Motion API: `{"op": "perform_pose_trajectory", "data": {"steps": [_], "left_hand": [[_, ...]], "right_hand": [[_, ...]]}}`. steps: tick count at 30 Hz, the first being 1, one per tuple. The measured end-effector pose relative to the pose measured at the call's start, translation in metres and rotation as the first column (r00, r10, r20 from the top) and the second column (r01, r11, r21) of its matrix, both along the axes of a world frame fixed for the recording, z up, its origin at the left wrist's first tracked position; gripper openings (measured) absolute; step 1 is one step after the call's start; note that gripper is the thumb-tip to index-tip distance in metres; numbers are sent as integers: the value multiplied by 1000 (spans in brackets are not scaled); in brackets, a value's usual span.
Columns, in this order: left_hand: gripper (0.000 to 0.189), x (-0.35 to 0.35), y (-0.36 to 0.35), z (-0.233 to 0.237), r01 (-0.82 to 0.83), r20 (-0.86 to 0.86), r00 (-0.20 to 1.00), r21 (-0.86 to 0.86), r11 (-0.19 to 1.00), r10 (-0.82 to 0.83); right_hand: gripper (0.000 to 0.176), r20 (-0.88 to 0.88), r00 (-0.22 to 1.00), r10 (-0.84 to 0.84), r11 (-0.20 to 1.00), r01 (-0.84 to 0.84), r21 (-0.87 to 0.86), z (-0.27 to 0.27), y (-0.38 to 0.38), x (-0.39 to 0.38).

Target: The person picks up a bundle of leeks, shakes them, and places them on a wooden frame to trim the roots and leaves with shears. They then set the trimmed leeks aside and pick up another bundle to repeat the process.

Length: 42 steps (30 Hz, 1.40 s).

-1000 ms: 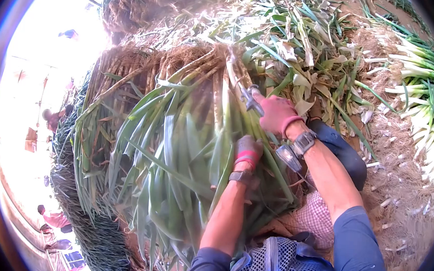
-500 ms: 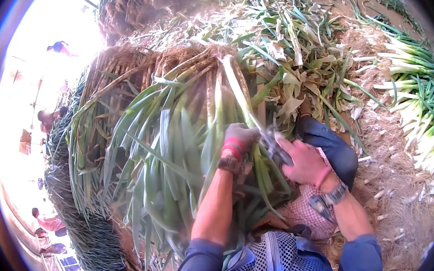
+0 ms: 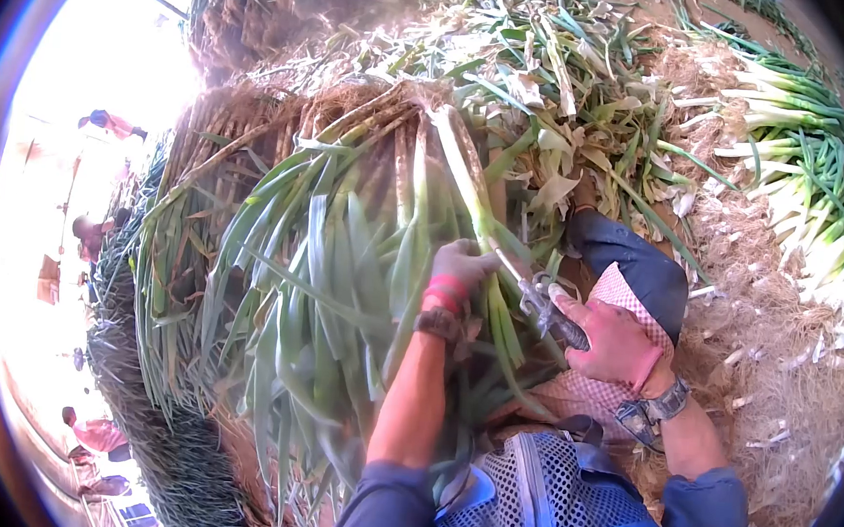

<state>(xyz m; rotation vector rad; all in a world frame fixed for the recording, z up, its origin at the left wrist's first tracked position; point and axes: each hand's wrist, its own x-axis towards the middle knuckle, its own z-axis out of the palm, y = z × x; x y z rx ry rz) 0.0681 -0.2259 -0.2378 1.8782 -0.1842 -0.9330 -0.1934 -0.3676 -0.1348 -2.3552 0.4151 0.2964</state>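
My left hand (image 3: 460,268), in a grey and pink glove, is closed round the upper green part of a leek (image 3: 464,174) whose pale root end points up and away. My right hand (image 3: 613,335), gloved in pink, grips a metal tool with a dark handle (image 3: 561,320). The tool's head lies just right of the leek, near my left fingers. Long green leaves (image 3: 319,286) hang down to the left of my left hand.
A heap of unpeeled leeks (image 3: 246,137) lies at left with roots upward. Stripped leaves (image 3: 556,127) are piled beyond my hands. Clean leeks (image 3: 814,172) lie in a row at right, beside scattered roots (image 3: 761,410). Other people (image 3: 97,435) are at far left.
My right hand with the tool has moved right and slightly down, away from my left hand. My left hand has barely moved and still holds the leek.
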Motion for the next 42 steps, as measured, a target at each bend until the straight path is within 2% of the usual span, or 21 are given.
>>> {"op": "perform_pose_trajectory", "data": {"steps": [5, 8, 10, 14, 17, 19, 26, 28, 30, 34, 38, 39, 41, 42], "left_hand": [[30, 7, 5, -11, 52, -32, 998, -61, 997, -54], [30, 7, 6, 3, 44, -85, 995, -78, 996, -50], [31, 8, 9, 7, 29, -113, 993, -108, 994, -41], [34, 10, 11, 5, 36, -139, 989, -122, 992, -53], [35, 10, 13, 7, 22, -136, 990, -190, 982, -48], [35, 11, 13, 3, 25, -148, 988, -177, 984, -51], [33, 11, 15, 9, 31, -175, 983, -162, 986, -60], [33, 11, 14, 11, 64, -179, 980, -129, 990, -87], [32, 10, 14, 14, 89, -171, 979, -115, 989, -108], [30, 9, 13, 17, 129, -118, 983, -111, 985, -142], [31, 10, 13, 23, 148, -144, 975, -131, 980, -167], [32, 10, 14, 25, 189, -101, 974, -131, 973, -203], [32, 9, 17, 27, 228, -62, 969, -129, 965, -238], [32, 8, 17, 34, 248, -80, 963, -122, 961, -258]], "right_hand": [[83, 12, 1000, 14, 1000, -14, -26, -2, 2, -3], [82, -33, 999, 23, 999, -24, -26, 3, 0, 0], [82, -20, 1000, 11, 998, -9, 61, 6, -2, 0], [83, -33, 999, 6, 998, -3, 70, -1, -4, 8], [83, 62, 998, -13, 996, 7, 87, -14, -6, 16], [83, 30, 998, -63, 996, 61, 68, -12, -11, 34], [85, 75, 995, -62, 997, 65, -42, -30, -39, 120], [88, 14, 997, -73, 997, 74, -25, -23, -46, 149], [88, 20, 997, -70, 994, 72, -86, -25, -50, 173], [87, 73, 992, -105, 990, 111, -83, -33, -59, 213], [87, 2, 992, -123, 988, 123, -89, -31, -60, 236], [87, 1, 993, -121, 989, 120, -90, -32, -61, 238], [87, 15, 975, -221, 974, 222, -36, -34, -62, 238], [87, 13, 975, -221, 974, 222, -39, -35, -62, 234]]}}
